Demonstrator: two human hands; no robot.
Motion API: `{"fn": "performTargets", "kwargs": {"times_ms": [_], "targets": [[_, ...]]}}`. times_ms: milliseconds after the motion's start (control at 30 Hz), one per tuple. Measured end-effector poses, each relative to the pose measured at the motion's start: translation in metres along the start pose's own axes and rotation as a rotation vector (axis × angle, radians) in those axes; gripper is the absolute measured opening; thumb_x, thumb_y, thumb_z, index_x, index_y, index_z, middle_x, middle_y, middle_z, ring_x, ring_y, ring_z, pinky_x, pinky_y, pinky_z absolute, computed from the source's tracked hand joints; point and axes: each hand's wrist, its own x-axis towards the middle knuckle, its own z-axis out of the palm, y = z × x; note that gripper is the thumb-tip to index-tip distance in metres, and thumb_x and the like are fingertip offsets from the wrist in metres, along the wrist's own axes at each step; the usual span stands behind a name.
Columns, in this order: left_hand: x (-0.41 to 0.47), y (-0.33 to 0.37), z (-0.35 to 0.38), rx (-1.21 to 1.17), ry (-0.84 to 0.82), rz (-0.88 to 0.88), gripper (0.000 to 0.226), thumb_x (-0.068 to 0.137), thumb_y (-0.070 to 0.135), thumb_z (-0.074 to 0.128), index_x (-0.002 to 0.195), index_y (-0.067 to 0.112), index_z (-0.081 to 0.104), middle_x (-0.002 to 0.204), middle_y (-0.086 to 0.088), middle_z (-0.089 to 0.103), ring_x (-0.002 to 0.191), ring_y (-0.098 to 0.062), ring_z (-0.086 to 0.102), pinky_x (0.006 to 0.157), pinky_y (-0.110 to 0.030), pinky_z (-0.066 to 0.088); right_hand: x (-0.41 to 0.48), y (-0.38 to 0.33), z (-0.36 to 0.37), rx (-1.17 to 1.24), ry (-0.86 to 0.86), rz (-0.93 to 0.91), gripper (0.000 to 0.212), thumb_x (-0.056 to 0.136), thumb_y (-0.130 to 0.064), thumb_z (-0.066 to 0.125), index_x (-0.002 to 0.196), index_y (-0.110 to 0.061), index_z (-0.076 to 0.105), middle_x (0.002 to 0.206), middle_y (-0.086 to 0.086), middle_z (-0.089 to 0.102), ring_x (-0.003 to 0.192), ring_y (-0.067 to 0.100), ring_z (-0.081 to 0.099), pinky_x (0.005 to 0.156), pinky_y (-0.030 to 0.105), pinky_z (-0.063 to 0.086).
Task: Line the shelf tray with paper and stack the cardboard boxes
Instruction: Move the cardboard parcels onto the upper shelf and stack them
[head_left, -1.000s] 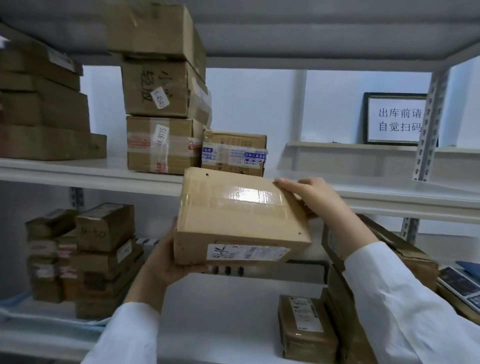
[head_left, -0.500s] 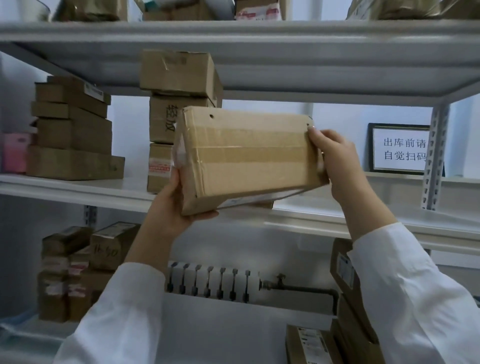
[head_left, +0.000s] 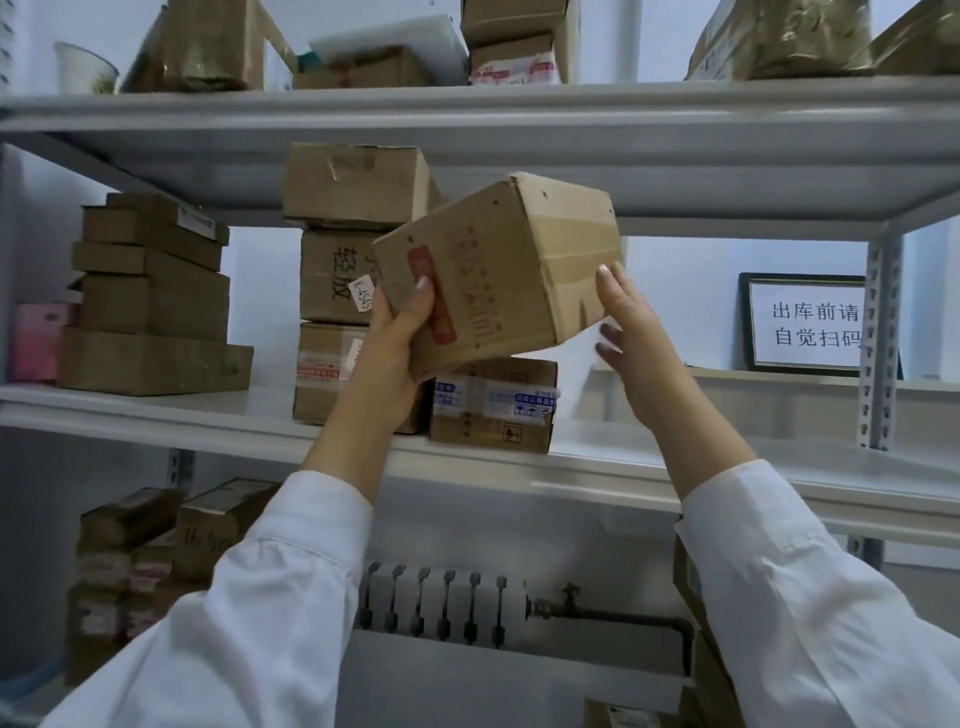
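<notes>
Both your hands clamped the tilted box (head_left: 498, 270), left hand (head_left: 400, 343) low, right hand (head_left: 634, 332) on its end, seemingly lining it up over the smaller box (head_left: 493, 405).

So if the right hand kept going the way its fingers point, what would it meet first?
The box. The right hand holds it, fingers pointing up along its taped end. Past that, probably the upper shelf, though depth is unclear.

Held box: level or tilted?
Tilted: held box slants up to the right, askew to the shelf; left hand and right hand grip its ends.
</notes>
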Motion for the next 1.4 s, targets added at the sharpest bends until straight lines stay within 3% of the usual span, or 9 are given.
{"fn": "performTargets", "kwargs": {"times_ms": [200,333,467,667,800,1000,1067,1167,1400], "targets": [[0.028,-0.013,0.019,0.219,0.122,0.083,0.051,0.085,0.026,0.066,0.131,0.021,0.042,0.123,-0.002,0.061,0.112,-0.019,0.060,0.098,-0.042,0.049,0.011,0.017,0.007,0.116,-0.154,0.016,0.060,0.083,-0.047,0.049,0.136,-0.018,0.046,0.118,-0.005,0.062,0.105,0.003,0.060,0.084,0.014,0.049],[0.037,-0.021,0.024,0.352,0.183,0.110,0.057,0.083,0.026,0.068,0.131,0.024,0.038,0.124,0.001,0.057,0.115,-0.016,0.055,0.098,-0.034,0.047,0.017,0.035,0.006,0.048,-0.110,0.059,0.031,0.098,-0.021,0.048,0.127,-0.012,0.053,0.120,0.005,0.064,0.112,0.016,0.060,0.093,0.023,0.048],[0.047,-0.033,0.017,0.541,0.212,-0.015,0.073,0.084,0.045,0.060,0.137,0.016,0.019,0.134,-0.005,0.045,0.121,-0.020,0.048,0.105,-0.036,0.039,0.021,0.047,0.011,-0.033,-0.046,0.083,0.016,0.098,-0.027,0.048,0.110,-0.029,0.058,0.110,-0.008,0.066,0.107,0.010,0.060,0.097,0.030,0.045],[0.055,-0.030,0.007,0.618,0.113,-0.092,0.052,0.097,0.048,0.036,0.138,0.017,0.029,0.137,0.003,0.042,0.126,-0.017,0.040,0.110,-0.038,0.029,0.027,0.057,0.013,0.016,-0.081,0.150,0.014,0.102,-0.028,0.038,0.114,-0.030,0.045,0.095,-0.023,0.052,0.085,-0.007,0.047,0.073,0.018,0.036],[0.053,-0.038,-0.001,0.568,0.168,-0.158,0.050,0.099,0.043,0.034,0.145,0.022,0.029,0.145,0.001,0.040,0.134,-0.019,0.035,0.113,-0.037,0.026,0.030,0.065,0.016,-0.023,-0.068,0.225,0.022,0.098,-0.042,0.042,0.119,-0.035,0.044,0.100,-0.016,0.055,0.092,0.011,0.053,0.077,0.029,0.042],[0.041,-0.051,-0.004,0.663,0.400,-0.230,0.052,0.096,0.044,0.041,0.135,0.010,0.047,0.134,-0.006,0.052,0.125,-0.025,0.046,0.104,-0.039,0.038,0.034,0.072,0.024,-0.069,0.028,0.254,0.023,0.094,-0.046,0.049,0.101,-0.024,0.055,0.088,-0.009,0.060,0.078,0.006,0.055,0.061,0.024,0.043],[0.042,-0.053,-0.004,0.720,0.398,-0.214,0.037,0.097,0.039,0.042,0.109,0.010,0.062,0.111,-0.006,0.062,0.110,-0.026,0.054,0.090,-0.035,0.043,0.035,0.076,0.026,-0.076,0.064,0.252,0.021,0.092,-0.047,0.052,0.092,-0.026,0.058,0.091,-0.006,0.064,0.084,0.012,0.060,0.068,0.027,0.046],[0.043,-0.055,-0.006,0.834,0.441,-0.192,0.045,0.097,0.036,0.044,0.058,0.014,0.040,0.061,0.000,0.044,0.065,-0.020,0.045,0.058,-0.028,0.032,0.037,0.080,0.030,-0.109,0.112,0.251,0.021,0.090,-0.048,0.054,0.091,-0.029,0.062,0.095,-0.004,0.068,0.091,0.018,0.064,0.076,0.034,0.052],[0.041,-0.057,-0.007,0.870,0.510,-0.196,0.049,0.096,0.030,0.049,0.052,0.015,0.032,0.053,-0.001,0.031,0.052,-0.016,0.031,0.053,-0.028,0.030,0.040,0.083,0.034,-0.141,0.112,0.246,0.017,0.091,-0.045,0.054,0.090,-0.029,0.061,0.087,-0.009,0.066,0.088,0.016,0.063,0.087,0.038,0.053]]}}
